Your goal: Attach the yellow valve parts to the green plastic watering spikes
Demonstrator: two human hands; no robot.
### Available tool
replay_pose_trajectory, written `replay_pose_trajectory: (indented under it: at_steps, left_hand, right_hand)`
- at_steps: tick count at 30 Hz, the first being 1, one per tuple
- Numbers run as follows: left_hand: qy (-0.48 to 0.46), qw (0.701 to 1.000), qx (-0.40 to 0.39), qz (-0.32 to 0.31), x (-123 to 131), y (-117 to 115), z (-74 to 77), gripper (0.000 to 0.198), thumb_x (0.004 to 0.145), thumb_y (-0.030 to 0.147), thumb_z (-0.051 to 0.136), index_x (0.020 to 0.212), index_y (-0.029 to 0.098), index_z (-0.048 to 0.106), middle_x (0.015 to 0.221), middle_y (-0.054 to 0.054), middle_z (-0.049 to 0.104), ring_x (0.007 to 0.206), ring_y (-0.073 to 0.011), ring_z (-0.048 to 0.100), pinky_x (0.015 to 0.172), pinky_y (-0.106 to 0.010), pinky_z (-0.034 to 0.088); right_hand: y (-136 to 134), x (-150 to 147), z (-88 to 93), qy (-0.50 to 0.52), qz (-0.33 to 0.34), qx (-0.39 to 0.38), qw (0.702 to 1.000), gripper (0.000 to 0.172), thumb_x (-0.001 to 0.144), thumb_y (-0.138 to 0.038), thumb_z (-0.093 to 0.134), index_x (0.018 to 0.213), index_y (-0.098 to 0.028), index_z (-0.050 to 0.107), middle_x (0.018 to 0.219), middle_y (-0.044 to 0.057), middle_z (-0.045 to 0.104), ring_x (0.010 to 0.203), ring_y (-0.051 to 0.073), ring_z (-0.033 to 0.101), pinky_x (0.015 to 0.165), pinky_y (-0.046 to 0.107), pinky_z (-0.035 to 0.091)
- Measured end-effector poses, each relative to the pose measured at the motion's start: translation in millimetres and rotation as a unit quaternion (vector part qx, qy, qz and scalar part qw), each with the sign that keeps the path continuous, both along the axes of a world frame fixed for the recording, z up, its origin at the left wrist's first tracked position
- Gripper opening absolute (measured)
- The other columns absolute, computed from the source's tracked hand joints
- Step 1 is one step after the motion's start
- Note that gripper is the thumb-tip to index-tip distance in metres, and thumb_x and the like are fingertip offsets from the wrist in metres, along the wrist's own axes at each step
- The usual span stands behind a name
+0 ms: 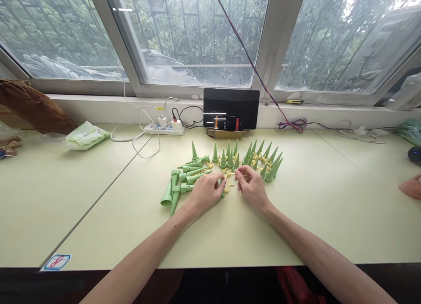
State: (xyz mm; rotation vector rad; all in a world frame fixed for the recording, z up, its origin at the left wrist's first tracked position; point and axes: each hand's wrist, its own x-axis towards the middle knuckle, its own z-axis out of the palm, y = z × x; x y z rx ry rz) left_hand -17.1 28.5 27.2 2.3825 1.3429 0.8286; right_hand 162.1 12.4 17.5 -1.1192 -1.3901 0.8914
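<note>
Left hand (206,190): closes round green cone (222,194), mostly hidden. Right hand (252,186): pinches small yellow piece (232,173). Upright cones (230,159) just beyond; lying cones (167,194) at left; loose yellow bits (229,185) between hands.

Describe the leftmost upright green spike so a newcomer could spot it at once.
On the table, find the black screen before the window. Left of it and nearer, behind the lying spikes, is the green spike. It stands tip up, apart, left of all other upright ones.
</note>
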Motion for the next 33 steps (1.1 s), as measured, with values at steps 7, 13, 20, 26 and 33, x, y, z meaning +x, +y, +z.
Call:
replay_pose_trajectory:
  at_steps: [7, 13, 20, 26, 33]
  left_hand:
    - [0.022, 1.000, -0.013, -0.008, 0.8, -0.3, 1.3, 0.030, 0.094, 0.031, 0.048, 0.075, 0.022, 0.069, 0.058, 0.000, 0.058, 0.055, -0.0155, 0.049, 0.054, -0.028, 0.031]
    - [0.016, 1.000, -0.014, -0.011, 1.7, -0.8, 0.3, 0.028, 0.095, 0.031, 0.048, 0.078, 0.021, 0.069, 0.065, -0.002, 0.062, 0.060, -0.0162, 0.053, 0.057, -0.028, 0.035]
    - [-0.016, 1.000, -0.013, -0.009, 2.5, -2.6, -0.8, 0.020, 0.094, 0.030, 0.052, 0.093, 0.020, 0.069, 0.075, -0.003, 0.065, 0.063, -0.0157, 0.055, 0.059, -0.027, 0.040]
    - [-0.036, 0.999, -0.011, -0.006, 3.6, -2.6, 0.3, 0.022, 0.096, 0.028, 0.048, 0.101, 0.020, 0.068, 0.085, -0.004, 0.063, 0.062, -0.0143, 0.053, 0.061, -0.028, 0.043]
    - [-0.092, 0.996, 0.001, 0.019, 4.0, 1.9, -1.1, 0.024, 0.098, 0.024, 0.045, 0.106, 0.019, 0.068, 0.092, -0.005, 0.062, 0.078, -0.0164, 0.060, 0.067, -0.028, 0.047]
  right_hand:
    - [-0.1, 0.2, -0.6, -0.008, 0.005, 0.000, 1.000, 0.037, 0.090, -0.058, 0.057, 0.086, -0.021, 0.058, 0.073, 0.001, 0.062, 0.048, 0.013, 0.054, 0.044, 0.026, 0.045]
    - [-0.4, -0.1, -1.6, 0.006, 0.008, 0.001, 1.000, 0.033, 0.091, -0.054, 0.058, 0.088, -0.021, 0.059, 0.073, 0.001, 0.061, 0.048, 0.012, 0.053, 0.044, 0.025, 0.044]
    - [-0.1, 0.1, -1.4, 0.013, 0.005, 0.003, 1.000, 0.031, 0.092, -0.052, 0.059, 0.088, -0.021, 0.059, 0.073, 0.000, 0.059, 0.048, 0.011, 0.052, 0.045, 0.025, 0.044]
    - [-1.5, -0.2, 1.5, 0.013, 0.006, 0.014, 1.000, 0.026, 0.092, -0.047, 0.060, 0.090, -0.021, 0.059, 0.076, 0.000, 0.059, 0.049, 0.010, 0.051, 0.044, 0.024, 0.042]
    - [-0.9, -0.6, -0.7, 0.013, 0.017, 0.005, 1.000, 0.023, 0.091, -0.043, 0.062, 0.094, -0.021, 0.059, 0.079, 0.000, 0.058, 0.051, 0.010, 0.052, 0.044, 0.024, 0.042]
